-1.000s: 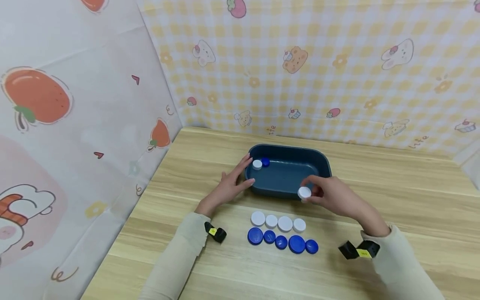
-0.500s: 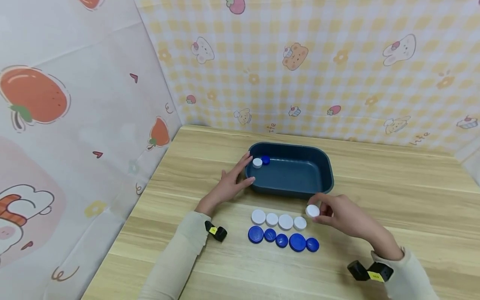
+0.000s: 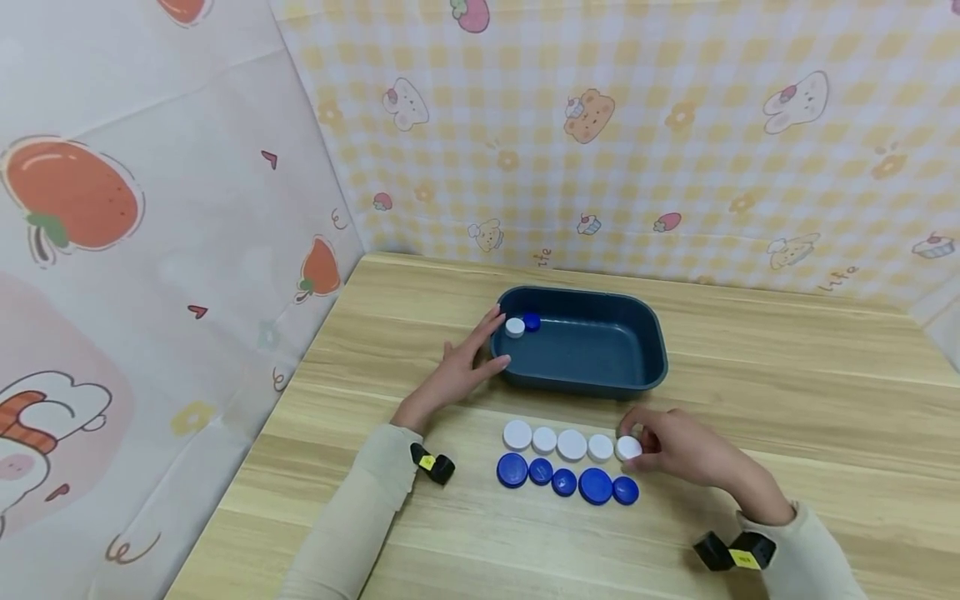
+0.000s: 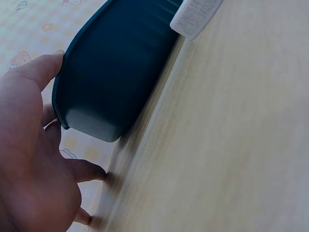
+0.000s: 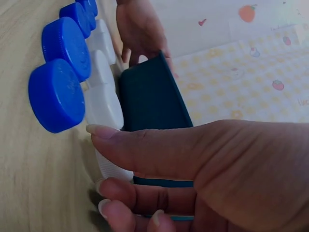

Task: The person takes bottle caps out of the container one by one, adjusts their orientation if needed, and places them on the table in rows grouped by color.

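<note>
My right hand (image 3: 686, 450) pinches a small white bottle cap (image 3: 628, 448) between thumb and fingers, at the right end of a row of white bottle caps (image 3: 572, 445). Just in front of that row runs a line of blue bottle caps (image 3: 596, 486), large and small mixed. With its fingers spread, my left hand (image 3: 463, 368) touches the left end of a dark teal bin (image 3: 652, 350). In the left wrist view its thumb (image 4: 46, 67) lies on the bin's rim, and some fingertips reach the table. Inside the bin's left end sit one white cap (image 3: 514, 327) and one blue cap (image 3: 532, 322).
The wooden table (image 3: 787, 375) reaches back to a yellow checked cloth (image 3: 637, 167). A white printed cloth (image 3: 187, 292) hangs on the left. Black wrist cameras (image 3: 432, 463) sit on both sleeves.
My right hand has carried the white cap from the bin's front edge down to the right end of the white row. The left hand has stayed on the bin.
</note>
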Demonstrator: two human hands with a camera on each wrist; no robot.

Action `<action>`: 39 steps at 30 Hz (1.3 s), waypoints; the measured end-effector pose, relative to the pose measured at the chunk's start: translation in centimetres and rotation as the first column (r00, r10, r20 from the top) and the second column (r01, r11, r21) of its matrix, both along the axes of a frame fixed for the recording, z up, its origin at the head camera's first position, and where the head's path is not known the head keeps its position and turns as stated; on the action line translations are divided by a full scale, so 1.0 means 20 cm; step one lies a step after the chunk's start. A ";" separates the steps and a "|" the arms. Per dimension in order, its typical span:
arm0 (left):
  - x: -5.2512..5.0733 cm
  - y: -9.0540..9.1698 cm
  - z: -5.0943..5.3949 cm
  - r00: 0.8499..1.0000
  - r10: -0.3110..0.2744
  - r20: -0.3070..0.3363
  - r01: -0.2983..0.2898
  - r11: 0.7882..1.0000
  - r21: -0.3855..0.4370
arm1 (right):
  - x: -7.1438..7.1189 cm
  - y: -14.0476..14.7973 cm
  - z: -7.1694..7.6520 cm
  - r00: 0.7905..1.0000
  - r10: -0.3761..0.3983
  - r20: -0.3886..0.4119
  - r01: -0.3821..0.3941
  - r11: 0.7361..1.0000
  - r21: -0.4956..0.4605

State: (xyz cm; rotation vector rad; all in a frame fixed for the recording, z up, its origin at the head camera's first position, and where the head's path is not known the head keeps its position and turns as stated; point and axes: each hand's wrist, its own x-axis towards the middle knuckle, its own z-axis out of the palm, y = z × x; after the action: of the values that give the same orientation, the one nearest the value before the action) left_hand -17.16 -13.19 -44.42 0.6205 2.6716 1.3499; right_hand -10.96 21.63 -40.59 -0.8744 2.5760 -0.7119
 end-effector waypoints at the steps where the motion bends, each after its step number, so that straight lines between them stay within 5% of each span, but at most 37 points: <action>1: 0.00 0.00 0.00 1.000 0.001 0.001 -0.001 1.000 -0.001 | 0.00 0.00 -0.01 1.000 0.004 0.007 -0.004 1.000 -0.001; 25: 0.00 0.00 -0.01 1.000 -0.007 -0.004 0.007 1.000 0.019 | 0.00 -0.02 -0.01 0.996 0.017 0.086 -0.016 1.000 -0.008; 39: 0.01 0.00 0.00 1.000 -0.007 -0.012 0.008 1.000 0.026 | 0.00 0.01 0.05 0.990 0.036 0.140 -0.032 0.999 -0.034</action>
State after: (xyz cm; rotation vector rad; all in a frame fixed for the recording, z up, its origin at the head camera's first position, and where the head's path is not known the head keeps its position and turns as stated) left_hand -17.05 -13.22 -44.49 0.6422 2.6621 1.3855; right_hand -11.03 21.82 -39.64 -0.8441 2.4267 -0.7783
